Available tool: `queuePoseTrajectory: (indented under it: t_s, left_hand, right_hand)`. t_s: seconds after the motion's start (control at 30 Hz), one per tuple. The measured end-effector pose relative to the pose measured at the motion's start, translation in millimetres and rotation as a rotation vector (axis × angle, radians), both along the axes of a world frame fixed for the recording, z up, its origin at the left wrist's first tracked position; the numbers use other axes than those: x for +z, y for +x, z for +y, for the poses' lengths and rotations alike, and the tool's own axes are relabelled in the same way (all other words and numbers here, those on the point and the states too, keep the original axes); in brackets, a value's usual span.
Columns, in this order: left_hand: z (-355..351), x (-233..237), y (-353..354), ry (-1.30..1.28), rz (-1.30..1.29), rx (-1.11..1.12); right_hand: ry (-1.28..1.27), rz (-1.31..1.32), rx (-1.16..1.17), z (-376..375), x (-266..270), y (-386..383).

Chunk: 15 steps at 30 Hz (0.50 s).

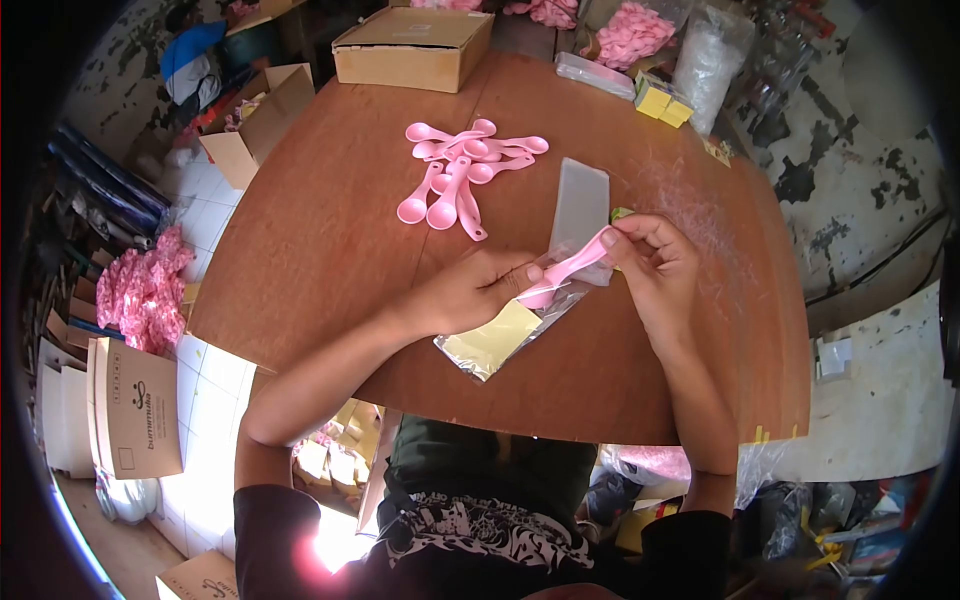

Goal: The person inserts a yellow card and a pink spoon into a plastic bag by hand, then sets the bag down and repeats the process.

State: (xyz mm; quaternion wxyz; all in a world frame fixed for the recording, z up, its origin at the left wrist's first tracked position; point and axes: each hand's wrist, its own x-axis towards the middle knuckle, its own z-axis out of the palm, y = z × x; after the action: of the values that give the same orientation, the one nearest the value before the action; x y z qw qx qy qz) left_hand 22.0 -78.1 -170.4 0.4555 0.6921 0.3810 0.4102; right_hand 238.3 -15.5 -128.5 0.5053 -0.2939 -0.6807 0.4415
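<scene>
A pink measuring spoon [580, 261] lies slantwise between my hands, its bowl end inside the mouth of a clear plastic bag [480, 366]. My left hand [483, 292] grips the bag near its opening, thumb against the spoon's bowl. With thumb and fingers my right hand [655, 262] pinches the handle's far end. A pale yellow card [497, 338] shows through the bag's lower part. Just beyond my hands rests a stack of clear bags [581, 205]. Something small and green [621, 213] peeks out by my right fingertips. Farther off is a loose pile of pink spoons [455, 185].
At the table's back edge stands a closed cardboard box [410, 50]. Back right are yellow card stacks [662, 100], a flat clear pack [595, 76] and a roll of clear plastic [711, 65]. Cartons [135, 410] and pink bundles [146, 290] fill the floor at left.
</scene>
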Motion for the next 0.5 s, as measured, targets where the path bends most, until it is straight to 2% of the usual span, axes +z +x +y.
queuePoseTrajectory:
  t_s: [0.1, 0.17, 0.2, 0.27, 0.3, 0.4, 0.43, 0.47, 0.5]
  left_hand:
    - [-3.7, 4.5, 2.5, -0.026, 0.006, 0.001]
    - [-4.8, 0.2, 4.7, -0.016, -0.008, 0.02]
    - [-5.0, -0.1, 5.3, -0.003, -0.02, 0.039]
    - [-5.9, 1.5, 5.5, 0.014, -0.033, 0.051]
    - [-7.3, 2.9, 5.9, 0.025, -0.046, 0.062]
    - [-11.0, 10.8, 6.4, 0.013, -0.165, 0.044]
    - [-10.7, 10.7, 6.5, 0.016, -0.166, 0.047]
    - [-10.2, 10.2, 6.2, 0.158, -0.135, 0.167]
    - [-10.7, 9.5, 5.3, 0.298, -0.101, 0.287]
  right_hand:
    - [0.065, -0.132, 0.015, -1.2, -5.4, 0.5]
    - [0.462, -0.348, 0.064, 2.3, -11.5, -2.4]
    - [0.466, -0.349, 0.066, -1.5, -10.3, -4.6]
    - [-0.126, -0.075, 0.193, -13.1, -5.1, -8.3]
    - [-0.125, -0.078, 0.195, -14.0, -0.3, -8.0]
    - [-0.034, -0.203, 0.14, -17.3, 24.1, -5.1]
    - [0.171, -0.218, 0.036, -20.3, 36.2, -5.0]
    - [0.375, -0.23, -0.067, -23.1, 48.2, -4.8]
    - [0.374, -0.23, -0.064, -24.1, 62.7, -4.6]
